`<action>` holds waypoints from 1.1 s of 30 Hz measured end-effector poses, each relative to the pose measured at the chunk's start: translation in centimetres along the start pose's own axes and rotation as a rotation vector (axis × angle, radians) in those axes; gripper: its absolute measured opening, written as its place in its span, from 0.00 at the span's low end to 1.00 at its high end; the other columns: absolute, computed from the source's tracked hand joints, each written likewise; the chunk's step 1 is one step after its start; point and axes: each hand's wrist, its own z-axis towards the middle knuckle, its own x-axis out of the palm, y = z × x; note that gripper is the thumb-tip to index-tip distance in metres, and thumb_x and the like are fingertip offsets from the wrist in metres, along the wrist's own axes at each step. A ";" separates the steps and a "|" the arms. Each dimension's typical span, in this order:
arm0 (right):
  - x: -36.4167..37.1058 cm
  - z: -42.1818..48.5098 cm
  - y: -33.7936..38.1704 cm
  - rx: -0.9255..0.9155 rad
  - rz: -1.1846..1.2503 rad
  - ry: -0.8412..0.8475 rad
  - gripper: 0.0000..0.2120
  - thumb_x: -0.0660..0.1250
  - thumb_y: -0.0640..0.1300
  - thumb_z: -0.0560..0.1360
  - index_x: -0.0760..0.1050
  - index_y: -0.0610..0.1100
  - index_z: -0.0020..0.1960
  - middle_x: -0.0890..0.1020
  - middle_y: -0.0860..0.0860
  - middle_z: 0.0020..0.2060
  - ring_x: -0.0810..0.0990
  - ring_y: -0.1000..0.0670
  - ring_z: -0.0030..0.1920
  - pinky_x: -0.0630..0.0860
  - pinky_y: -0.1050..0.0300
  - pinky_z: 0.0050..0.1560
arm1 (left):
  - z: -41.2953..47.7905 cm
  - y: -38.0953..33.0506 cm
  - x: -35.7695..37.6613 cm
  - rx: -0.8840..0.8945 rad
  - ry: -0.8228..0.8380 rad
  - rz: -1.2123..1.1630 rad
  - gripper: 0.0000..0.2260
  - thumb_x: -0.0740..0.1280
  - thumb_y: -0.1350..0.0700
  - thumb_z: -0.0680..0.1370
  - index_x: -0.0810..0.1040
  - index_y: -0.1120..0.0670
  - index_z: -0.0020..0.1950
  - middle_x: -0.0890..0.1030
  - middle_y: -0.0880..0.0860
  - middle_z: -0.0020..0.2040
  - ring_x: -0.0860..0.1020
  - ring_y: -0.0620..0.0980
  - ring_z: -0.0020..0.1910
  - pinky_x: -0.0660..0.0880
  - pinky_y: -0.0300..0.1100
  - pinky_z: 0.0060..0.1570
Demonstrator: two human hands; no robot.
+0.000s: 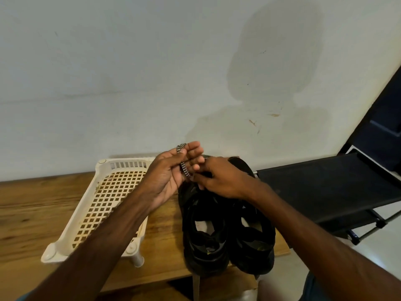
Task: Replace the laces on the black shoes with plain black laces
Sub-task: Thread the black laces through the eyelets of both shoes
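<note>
1. The patterned lace (184,168), woven black and white, is held in the air between both hands, just above the far end of the black shoes (205,233).
2. The left hand (168,173) has the lace running across its fingers, with the thumb pressing a loop against the fingertips. The right hand (223,179) pinches the lace lower down, and a further stretch of it shows over its knuckles.
3. The shoes stand side by side on the wooden surface (32,205), heels near and toes far, right of a white plastic tray (102,168). A black fabric rack (325,187) stands further right.
4. No plain black laces can be picked out; against the black shoes they would be hard to see.
5. Handling, as a judgement: the lace is light, soft and limp, so it will sag and tangle unless kept gathered or lightly taut. Its braided weave should give good grip and is not fragile.
6. The best hold is probably a pinch close to the tip, where the stiff end guides it through an eyelet.
7. The shoes look bulky yet soft-sided. Steadying one by the collar or heel should stop it sliding while a lace is drawn.
</note>
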 end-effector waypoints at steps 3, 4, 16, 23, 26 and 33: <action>0.1 0.0 0.7 -0.064 -0.032 0.059 0.12 0.65 0.45 0.83 0.84 0.40 0.48 0.84 0.51 0.35 0.78 0.58 0.34 0.70 0.70 0.37 | 0.5 -0.2 -1.0 0.050 -0.065 0.038 0.15 0.55 0.64 0.85 0.74 0.66 0.67 0.82 0.63 0.62 0.82 0.58 0.62 0.79 0.45 0.62; 0.0 -0.1 0.7 -0.074 -0.030 0.050 0.12 0.65 0.45 0.83 0.85 0.40 0.49 0.84 0.52 0.34 0.78 0.59 0.33 0.70 0.70 0.37 | 0.6 -0.1 -1.3 0.059 -0.086 0.135 0.15 0.54 0.63 0.86 0.75 0.65 0.67 0.82 0.63 0.62 0.82 0.58 0.62 0.78 0.46 0.63; -1.7 0.0 -1.0 0.004 0.066 -0.098 0.04 0.73 0.45 0.78 0.85 0.47 0.51 0.87 0.56 0.42 0.83 0.58 0.46 0.78 0.60 0.50 | 0.1 1.5 -1.4 0.101 -0.052 1.097 0.13 0.57 0.54 0.87 0.79 0.55 0.50 0.84 0.56 0.38 0.80 0.54 0.36 0.77 0.54 0.42; -0.8 1.9 -2.4 0.020 -0.102 -0.356 0.07 0.72 0.40 0.77 0.85 0.48 0.53 0.84 0.55 0.45 0.78 0.57 0.45 0.76 0.61 0.50 | 0.7 1.2 -1.6 0.256 -0.217 1.191 0.10 0.61 0.54 0.85 0.82 0.52 0.53 0.83 0.51 0.41 0.80 0.49 0.38 0.76 0.47 0.44; -0.5 3.5 -3.7 0.173 -0.105 -0.497 0.05 0.72 0.41 0.77 0.84 0.47 0.51 0.84 0.54 0.45 0.79 0.54 0.42 0.79 0.53 0.48 | 1.5 1.2 -2.2 0.302 -0.393 1.037 0.10 0.61 0.58 0.85 0.81 0.52 0.58 0.84 0.47 0.43 0.79 0.41 0.38 0.75 0.39 0.42; 0.4 5.5 -5.8 0.265 0.117 -0.364 0.11 0.70 0.34 0.77 0.82 0.41 0.59 0.85 0.47 0.54 0.84 0.50 0.53 0.74 0.74 0.50 | 3.9 1.8 -4.0 -0.068 -0.403 0.807 0.13 0.62 0.64 0.83 0.76 0.59 0.67 0.82 0.52 0.60 0.80 0.48 0.60 0.74 0.43 0.63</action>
